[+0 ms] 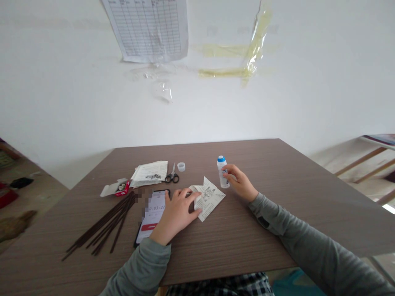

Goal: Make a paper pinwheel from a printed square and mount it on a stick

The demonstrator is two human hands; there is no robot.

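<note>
My left hand lies spread with its fingertips on the left side of a folded piece of printed paper, which has pointed corners. Part of the paper is hidden under those fingers. To the right of it, my right hand grips a small clear glue bottle with a blue collar and a pale tip. The bottle is upright; whether its base rests on the table I cannot tell. A small translucent cap sits apart from it, further back on the table.
Black-handled scissors lie beside a stack of printed paper sheets. An open red-and-white box holds small items. Several thin dark brown sticks and a phone showing a timer lie left on the brown table.
</note>
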